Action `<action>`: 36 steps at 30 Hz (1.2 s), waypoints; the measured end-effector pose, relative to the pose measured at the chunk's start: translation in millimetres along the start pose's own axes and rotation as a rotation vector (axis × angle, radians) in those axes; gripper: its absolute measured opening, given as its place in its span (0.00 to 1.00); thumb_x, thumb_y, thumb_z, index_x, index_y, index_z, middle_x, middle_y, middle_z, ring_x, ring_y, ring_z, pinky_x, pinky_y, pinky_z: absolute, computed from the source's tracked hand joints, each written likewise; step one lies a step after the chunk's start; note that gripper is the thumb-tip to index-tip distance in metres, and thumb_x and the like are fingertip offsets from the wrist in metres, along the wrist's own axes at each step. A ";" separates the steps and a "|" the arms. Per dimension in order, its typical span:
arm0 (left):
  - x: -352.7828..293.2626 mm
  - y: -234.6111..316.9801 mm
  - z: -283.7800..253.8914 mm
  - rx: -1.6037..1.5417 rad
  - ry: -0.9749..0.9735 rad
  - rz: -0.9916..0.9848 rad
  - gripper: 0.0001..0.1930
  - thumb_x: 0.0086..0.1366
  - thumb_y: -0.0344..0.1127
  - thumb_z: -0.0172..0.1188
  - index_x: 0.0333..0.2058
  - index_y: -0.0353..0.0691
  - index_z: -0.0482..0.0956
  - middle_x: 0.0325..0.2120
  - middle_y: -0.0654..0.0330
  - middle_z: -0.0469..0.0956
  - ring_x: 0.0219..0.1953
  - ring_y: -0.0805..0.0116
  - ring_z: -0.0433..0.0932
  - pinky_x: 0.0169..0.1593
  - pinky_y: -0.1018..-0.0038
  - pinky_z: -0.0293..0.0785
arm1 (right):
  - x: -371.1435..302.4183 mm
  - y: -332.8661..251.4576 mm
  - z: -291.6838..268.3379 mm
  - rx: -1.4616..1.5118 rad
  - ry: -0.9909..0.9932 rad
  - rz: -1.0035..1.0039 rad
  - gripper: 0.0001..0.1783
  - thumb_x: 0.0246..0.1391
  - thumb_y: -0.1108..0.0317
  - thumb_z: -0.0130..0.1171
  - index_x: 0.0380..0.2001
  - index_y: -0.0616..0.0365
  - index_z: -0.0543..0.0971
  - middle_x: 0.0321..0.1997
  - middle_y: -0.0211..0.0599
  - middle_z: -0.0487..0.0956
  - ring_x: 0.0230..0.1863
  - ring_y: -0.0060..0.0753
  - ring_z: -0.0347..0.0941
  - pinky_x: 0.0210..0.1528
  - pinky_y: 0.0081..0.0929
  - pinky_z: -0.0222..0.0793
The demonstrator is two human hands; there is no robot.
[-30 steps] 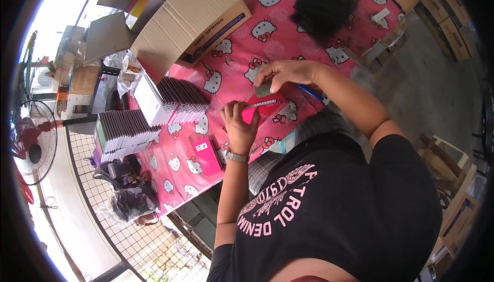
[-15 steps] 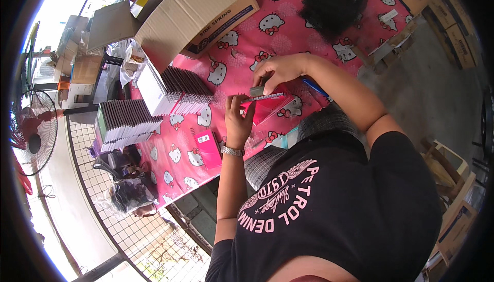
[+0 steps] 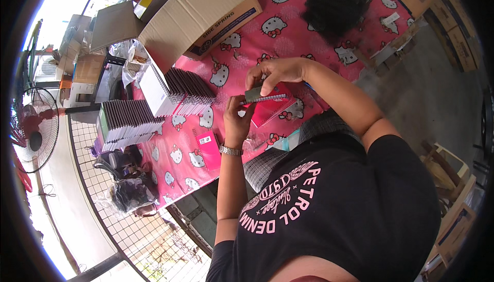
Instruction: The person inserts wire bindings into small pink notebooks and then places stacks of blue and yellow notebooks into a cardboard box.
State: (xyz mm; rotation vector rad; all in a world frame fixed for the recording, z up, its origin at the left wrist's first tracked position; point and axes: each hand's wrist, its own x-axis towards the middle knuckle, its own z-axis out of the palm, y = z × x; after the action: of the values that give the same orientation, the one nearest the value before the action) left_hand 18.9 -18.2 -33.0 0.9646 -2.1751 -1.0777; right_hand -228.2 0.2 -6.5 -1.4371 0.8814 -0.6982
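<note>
A pink spiral notebook (image 3: pixel 272 108) is tilted up off the table, its coil binding on the upper edge. My left hand (image 3: pixel 237 123) pinches the left end of that bound edge between thumb and fingers. With my right hand (image 3: pixel 271 76) I grip a small dark grey-green block (image 3: pixel 253 95), which rests against the coil close to my left fingertips. The block's exact kind is not clear. Another pink notebook (image 3: pixel 208 149) lies flat on the table, left of my left wrist.
Two stacks of spiral notebooks, a nearer stack (image 3: pixel 131 122) and a farther stack (image 3: pixel 180 94), stand at the left. Behind them is an open cardboard box (image 3: pixel 226 24). A black mesh bundle (image 3: pixel 334 6) lies at the far right on the pink patterned tablecloth (image 3: pixel 247 40). A fan (image 3: pixel 36 130) stands far left.
My right hand has slid the block leftward along the coil, nearer to my left fingers. My left hand keeps its hold on the notebook.
</note>
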 end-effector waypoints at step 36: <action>-22.4 -42.0 23.8 -0.256 0.334 -0.019 0.08 0.63 0.26 0.62 0.41 0.34 0.79 0.30 0.54 0.82 0.30 0.74 0.81 0.34 0.77 0.77 | -30.3 -0.9 132.4 -0.943 0.769 -0.292 0.30 0.45 0.61 0.65 0.53 0.58 0.76 0.50 0.37 0.75 0.52 0.42 0.70 0.57 0.44 0.63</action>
State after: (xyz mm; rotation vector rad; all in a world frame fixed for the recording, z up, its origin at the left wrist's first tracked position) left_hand 31.1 -7.9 -83.7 0.9696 -1.7185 -1.0846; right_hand -132.1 96.2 -11.9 -2.1973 1.7702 -1.1765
